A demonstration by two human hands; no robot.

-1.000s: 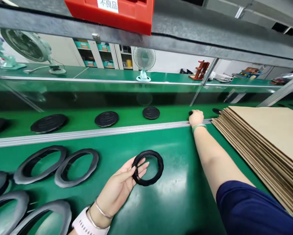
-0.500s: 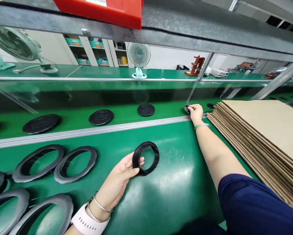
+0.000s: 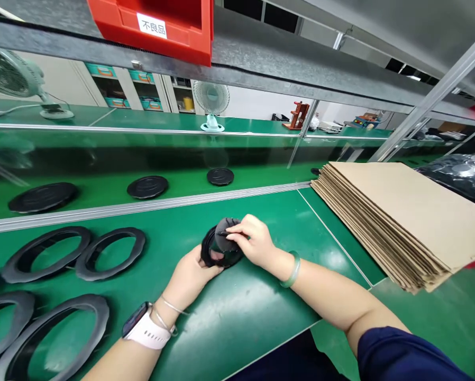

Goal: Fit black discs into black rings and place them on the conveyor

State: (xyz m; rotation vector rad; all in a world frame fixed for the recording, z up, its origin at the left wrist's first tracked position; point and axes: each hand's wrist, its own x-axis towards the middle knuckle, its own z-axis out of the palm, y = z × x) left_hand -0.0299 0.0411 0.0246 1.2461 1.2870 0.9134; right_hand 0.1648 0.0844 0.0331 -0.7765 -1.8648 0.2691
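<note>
Now that left (image 3: 192, 275) and right hands (image 3: 258, 241) have converged, disc (image 3: 223, 242) overlaps ring (image 3: 206, 247)

Black rings (image 3: 100, 317): four on tabletop (image 3: 261, 307), sliver of a fifth at edge, one in left hand (image 3: 192, 278). Black discs (image 3: 147, 187): three whole, one part-hidden, one in right hand (image 3: 257, 241). Cardboard stack (image 3: 396, 198): one.

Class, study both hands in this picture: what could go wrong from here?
1. The thin, dark-grey, plastic-looking round disc, tilted across the opening of the glossy black, rubbery-looking ring and pinched in the right hand, could slip or catch.
2. The left hand holds that ring by one side, so a push might twist it.
</note>
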